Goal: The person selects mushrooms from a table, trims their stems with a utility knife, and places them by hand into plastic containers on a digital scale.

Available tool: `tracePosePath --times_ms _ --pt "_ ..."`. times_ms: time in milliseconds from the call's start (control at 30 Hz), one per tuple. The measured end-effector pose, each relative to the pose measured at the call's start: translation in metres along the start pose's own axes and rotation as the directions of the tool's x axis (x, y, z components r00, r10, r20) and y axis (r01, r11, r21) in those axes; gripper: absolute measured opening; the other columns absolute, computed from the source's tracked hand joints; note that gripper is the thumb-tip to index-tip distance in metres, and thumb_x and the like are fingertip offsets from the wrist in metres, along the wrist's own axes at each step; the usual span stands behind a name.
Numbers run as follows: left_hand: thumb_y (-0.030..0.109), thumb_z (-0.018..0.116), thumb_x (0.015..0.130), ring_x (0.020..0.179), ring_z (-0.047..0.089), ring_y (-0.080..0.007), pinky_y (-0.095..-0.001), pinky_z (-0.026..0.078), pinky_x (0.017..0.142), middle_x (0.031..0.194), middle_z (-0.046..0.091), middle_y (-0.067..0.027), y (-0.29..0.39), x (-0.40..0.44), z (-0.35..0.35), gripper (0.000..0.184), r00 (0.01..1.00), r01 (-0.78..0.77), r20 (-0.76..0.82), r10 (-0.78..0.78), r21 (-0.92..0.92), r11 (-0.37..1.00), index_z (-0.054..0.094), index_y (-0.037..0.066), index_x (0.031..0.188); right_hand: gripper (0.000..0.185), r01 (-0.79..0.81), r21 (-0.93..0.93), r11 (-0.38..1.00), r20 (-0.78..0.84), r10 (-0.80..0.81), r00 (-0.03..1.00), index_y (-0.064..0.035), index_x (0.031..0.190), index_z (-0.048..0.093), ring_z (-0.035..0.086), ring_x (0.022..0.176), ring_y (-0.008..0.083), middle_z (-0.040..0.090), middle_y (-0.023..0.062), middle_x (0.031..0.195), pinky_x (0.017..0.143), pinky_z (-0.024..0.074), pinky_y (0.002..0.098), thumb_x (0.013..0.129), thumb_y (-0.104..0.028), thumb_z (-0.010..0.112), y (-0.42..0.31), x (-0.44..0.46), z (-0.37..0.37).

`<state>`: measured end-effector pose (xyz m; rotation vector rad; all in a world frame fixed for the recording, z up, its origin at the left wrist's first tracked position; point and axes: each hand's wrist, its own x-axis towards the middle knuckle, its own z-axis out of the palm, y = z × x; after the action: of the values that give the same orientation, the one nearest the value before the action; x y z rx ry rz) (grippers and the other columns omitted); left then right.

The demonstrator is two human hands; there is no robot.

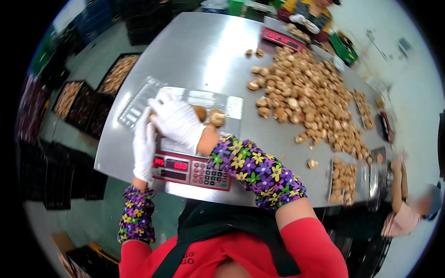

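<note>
Both of my hands wear white gloves and meet over the left part of a digital scale with a red front panel. My right hand reaches across the scale's plate, its fingers bent down and together; whatever they hold is hidden beneath the glove. Beside it, my left hand is upright along the scale's left edge, fingers stretched out, fingertips close to the right hand. Brown mushrooms lie on the scale, just right of my right hand, in what looks like a clear plastic tray. Empty clear plastic trays lie to the left.
A large heap of mushrooms covers the table's right side. Filled trays stand near the right edge. A second scale is at the far end, before a co-worker. Another person is at right. Black crates stand left.
</note>
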<state>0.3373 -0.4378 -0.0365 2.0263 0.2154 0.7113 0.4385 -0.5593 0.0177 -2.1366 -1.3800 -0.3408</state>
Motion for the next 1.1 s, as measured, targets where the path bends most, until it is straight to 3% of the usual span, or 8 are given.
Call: tracePosePath --times_ms 167,333,400,600,767,867,1000,1100 --pt "0.014 0.044 0.102 0.134 0.044 -0.0323 -0.0381 0.033 0.112 0.144 0.048 -0.0172 -0.006 0.007 -0.002 0.042 0.981 -0.174 0.117 0.153 0.204 0.963 0.046 0.002 0.143 0.076 -0.078 -0.092 0.993 -0.022 0.077 0.997 -0.001 0.139 0.044 0.045 0.132 0.0352 0.054 0.0194 0.129 0.106 0.0286 0.0644 0.083 -0.049 0.063 -0.001 -0.036 0.006" --pt "0.011 0.046 0.101 0.135 0.042 -0.0304 -0.0396 0.031 0.113 0.143 0.048 -0.0194 0.038 -0.014 -0.003 0.04 0.984 -0.127 -0.081 0.16 0.314 0.941 0.048 0.001 0.14 0.047 -0.013 -0.098 0.995 -0.121 0.001 0.993 -0.0132 0.126 0.056 0.053 0.12 0.0302 0.059 0.0098 0.122 0.106 0.036 0.0565 0.084 -0.033 0.063 0.009 -0.066 -0.068" --pt "0.008 0.046 0.101 0.124 0.053 -0.0258 -0.0359 0.039 0.106 0.132 0.057 -0.0167 0.06 -0.037 -0.003 0.032 0.985 -0.057 -0.16 0.065 0.052 0.997 0.054 -0.002 0.131 0.023 -0.214 0.032 0.976 -0.172 0.216 0.961 -0.0118 0.102 0.068 0.061 0.095 0.0285 0.066 0.0071 0.095 0.085 0.0475 0.0438 0.083 -0.024 0.064 0.048 -0.104 -0.093" --pt "-0.002 0.052 0.095 0.088 0.067 -0.0196 -0.0298 0.052 0.08 0.098 0.07 -0.0117 0.118 -0.107 0.052 0.019 0.889 0.031 0.447 0.098 -0.273 0.962 0.067 -0.001 0.107 0.022 -0.752 -0.455 0.477 -0.235 0.75 0.618 -0.0162 0.1 0.07 0.064 0.096 0.0286 0.066 0.0099 0.101 0.079 0.053 0.0402 0.086 -0.033 0.064 0.225 -0.228 -0.157" --pt "0.003 0.052 0.097 0.091 0.067 -0.0198 -0.0305 0.052 0.084 0.101 0.069 -0.0116 0.151 -0.103 0.148 0.024 0.631 0.33 0.774 0.052 -0.328 0.885 0.067 0.002 0.115 0.026 -0.587 -0.706 0.396 -0.292 0.592 0.751 -0.0126 0.095 0.066 0.059 0.096 0.0266 0.06 0.006 0.101 0.076 0.0505 0.0409 0.08 -0.032 0.072 0.285 -0.242 -0.155" --pt "0.012 0.049 0.101 0.102 0.063 -0.0185 -0.0338 0.049 0.094 0.116 0.062 -0.0119 0.148 -0.094 0.204 0.036 0.492 0.795 0.868 -0.06 -0.421 0.436 0.05 0.003 0.136 0.023 -0.573 -0.689 0.444 -0.285 0.562 0.777 -0.0128 0.091 0.067 0.058 0.093 0.0256 0.06 0.0064 0.097 0.075 0.0486 0.0421 0.079 -0.032 0.072 0.289 -0.241 -0.158" --pt "0.024 0.049 0.103 0.107 0.063 -0.022 -0.0369 0.051 0.097 0.125 0.057 -0.0114 0.162 -0.076 0.248 0.043 0.502 0.865 0.804 -0.319 -0.461 0.201 0.041 0.01 0.143 0.018 -0.529 0.096 0.843 -0.173 0.538 0.825 -0.0071 0.087 0.067 0.058 0.092 0.0269 0.061 0.0091 0.093 0.083 0.0457 0.038 0.082 -0.024 0.068 0.25 -0.246 -0.178" --pt "0.033 0.05 0.103 0.108 0.063 -0.0243 -0.0365 0.053 0.092 0.124 0.058 -0.0125 0.148 -0.073 0.263 0.047 0.436 0.857 0.799 -0.415 -0.509 -0.08 0.038 0.015 0.145 0.019 -0.36 0.407 0.84 0.336 0.229 0.914 -0.0032 0.094 0.066 0.058 0.095 0.0213 0.062 0.0081 0.097 0.088 0.0467 0.0339 0.086 -0.02 0.069 0.203 -0.233 -0.196"
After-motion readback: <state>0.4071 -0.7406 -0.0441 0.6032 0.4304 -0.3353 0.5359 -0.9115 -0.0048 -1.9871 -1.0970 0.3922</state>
